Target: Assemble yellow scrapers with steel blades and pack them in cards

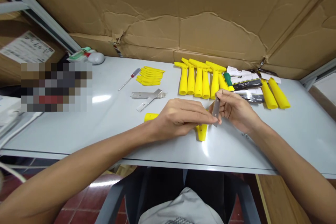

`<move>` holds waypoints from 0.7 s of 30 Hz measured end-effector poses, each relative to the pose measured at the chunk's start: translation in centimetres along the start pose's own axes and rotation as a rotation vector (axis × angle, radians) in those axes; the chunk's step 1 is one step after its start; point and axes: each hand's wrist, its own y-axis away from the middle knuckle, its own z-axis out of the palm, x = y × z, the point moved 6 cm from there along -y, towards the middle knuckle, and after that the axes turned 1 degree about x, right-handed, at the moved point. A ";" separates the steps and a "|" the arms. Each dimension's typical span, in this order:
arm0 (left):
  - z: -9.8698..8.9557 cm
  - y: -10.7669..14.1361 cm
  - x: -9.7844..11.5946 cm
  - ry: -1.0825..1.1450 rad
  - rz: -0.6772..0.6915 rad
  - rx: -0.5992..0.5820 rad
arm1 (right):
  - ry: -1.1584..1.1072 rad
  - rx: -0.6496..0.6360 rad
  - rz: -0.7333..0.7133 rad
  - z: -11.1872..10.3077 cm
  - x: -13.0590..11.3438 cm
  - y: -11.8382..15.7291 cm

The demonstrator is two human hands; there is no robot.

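My left hand (178, 119) lies palm down over a yellow plastic scraper handle (202, 132), whose ends stick out on both sides of the hand. My right hand (235, 110) pinches a thin metal blade (216, 108) held nearly upright, and the left fingertips touch the blade's lower end. Both hands meet over the middle of the grey table (78, 126).
A row of yellow scraper handles (199, 80) lies behind the hands, with two more (274, 92) at the right. Loose metal blades (148, 96), a stack of yellow plates (150, 75), a red-handled screwdriver (129, 78), a green-handled screwdriver (228, 79) and blade packets (248, 84) lie around. Cardboard lines the back.
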 end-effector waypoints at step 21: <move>5.1 2.7 2.1 -0.523 0.292 -0.517 | 1.099 0.027 -0.115 -0.1 0.1 0.2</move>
